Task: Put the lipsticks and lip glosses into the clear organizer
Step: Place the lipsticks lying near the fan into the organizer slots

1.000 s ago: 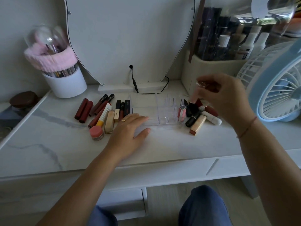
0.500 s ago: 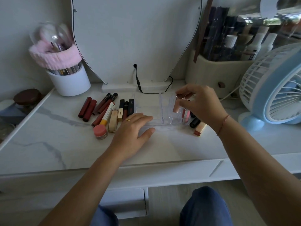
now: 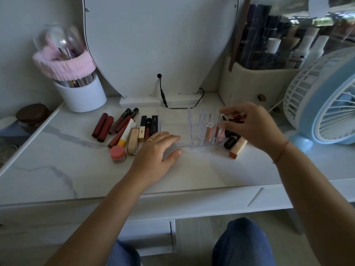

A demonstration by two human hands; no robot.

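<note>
The clear organizer [image 3: 192,131] sits mid-table before the mirror. A peach lip gloss [image 3: 209,132] and a pink gloss [image 3: 220,133] stand upright in its right front slots. My right hand [image 3: 251,127] hovers just right of them, thumb and forefinger apart with nothing between; something dark red [image 3: 238,118] shows blurred behind its fingers. My left hand [image 3: 157,150] rests flat on the table, fingertips touching the organizer's front left edge. Several lipsticks and glosses [image 3: 123,129] lie left of the organizer. A black lipstick [image 3: 231,142] and a gold tube [image 3: 238,148] lie to its right.
A white brush cup with a pink band [image 3: 82,95] stands back left, and a small pink jar [image 3: 118,154] sits by the left pile. The mirror base and its black cable [image 3: 163,95] lie behind the organizer. A beige storage box [image 3: 249,81] and a blue fan [image 3: 326,104] fill the right.
My right hand brought the peach gloss down into a front slot of the organizer, let it go and drifted slightly right. My left hand stayed put.
</note>
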